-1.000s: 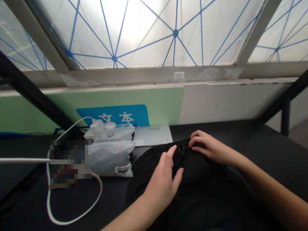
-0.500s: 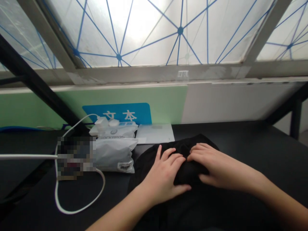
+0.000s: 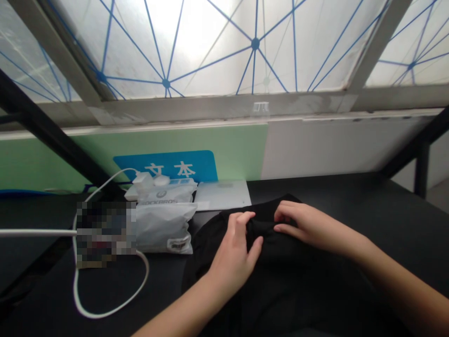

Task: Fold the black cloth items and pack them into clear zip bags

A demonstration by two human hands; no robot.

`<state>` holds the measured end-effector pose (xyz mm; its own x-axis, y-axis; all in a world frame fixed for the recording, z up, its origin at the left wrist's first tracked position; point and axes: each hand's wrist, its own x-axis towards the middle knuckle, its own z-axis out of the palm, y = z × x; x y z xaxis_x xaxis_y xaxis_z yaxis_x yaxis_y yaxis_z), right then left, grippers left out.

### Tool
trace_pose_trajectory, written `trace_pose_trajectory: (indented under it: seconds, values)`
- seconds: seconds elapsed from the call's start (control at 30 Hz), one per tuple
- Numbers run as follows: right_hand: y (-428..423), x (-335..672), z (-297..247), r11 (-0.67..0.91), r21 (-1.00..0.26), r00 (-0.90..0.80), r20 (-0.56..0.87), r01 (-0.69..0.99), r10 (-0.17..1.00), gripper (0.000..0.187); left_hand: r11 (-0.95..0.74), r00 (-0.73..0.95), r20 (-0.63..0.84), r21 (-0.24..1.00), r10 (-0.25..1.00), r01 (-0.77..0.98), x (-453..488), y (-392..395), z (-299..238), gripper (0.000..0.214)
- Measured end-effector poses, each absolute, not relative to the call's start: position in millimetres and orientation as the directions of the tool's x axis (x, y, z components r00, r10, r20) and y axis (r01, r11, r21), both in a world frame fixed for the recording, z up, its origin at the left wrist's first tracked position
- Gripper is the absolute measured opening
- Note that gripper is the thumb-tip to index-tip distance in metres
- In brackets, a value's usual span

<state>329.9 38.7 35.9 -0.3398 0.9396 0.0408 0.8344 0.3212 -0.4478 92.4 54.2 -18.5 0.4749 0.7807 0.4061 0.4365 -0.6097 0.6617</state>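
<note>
We work at a black table (image 3: 333, 192), a black cloth (image 3: 280, 290) lying on it just beside a white pouch (image 3: 164, 228); our left hand (image 3: 231, 252) and right hand (image 3: 301, 222) curl and grip a raised fold (image 3: 261, 229) of the cloth.

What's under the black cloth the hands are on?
The black cloth covers whatever lies beneath it, so that can't be seen. Around it, only the black tabletop shows. The left hand and right hand rest on top.
</note>
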Motion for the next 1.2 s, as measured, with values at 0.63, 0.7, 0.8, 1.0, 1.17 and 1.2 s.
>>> trace_pose_trajectory:
  seconds: [0.63,0.7,0.8,1.0,1.17,1.2]
  values:
    - [21.2,310.6,45.3,0.348,-0.232,-0.380,-0.111,0.909,0.919,0.058,-0.794,0.753,0.264,0.097,0.602,0.600,90.4,51.1,-6.3,0.067]
    - [23.0,308.8,42.4,0.361,-0.238,-0.389,-0.079,0.901,0.918,0.045,-0.808,0.753,0.323,0.065,0.573,0.586,94.0,47.8,-5.2,0.062]
    - [25.9,307.7,39.0,0.398,-0.225,-0.413,-0.024,0.889,0.910,0.034,-0.841,0.769,0.377,0.050,0.516,0.539,100.0,44.1,-4.5,0.058]
    - [25.4,316.7,43.2,0.371,-0.516,-0.378,0.096,0.772,0.921,0.063,-0.801,0.683,0.419,0.337,0.598,0.495,95.6,53.7,-2.8,0.030]
    - [27.1,320.0,44.6,0.282,-0.829,-0.309,0.140,0.483,0.941,0.091,-0.335,0.477,0.213,0.924,0.852,0.186,83.2,62.3,13.2,0.018]
    - [28.1,316.8,42.5,0.263,-0.868,-0.305,0.138,0.420,0.942,0.086,-0.176,0.482,0.122,0.982,0.867,0.068,82.3,62.7,15.7,0.021]
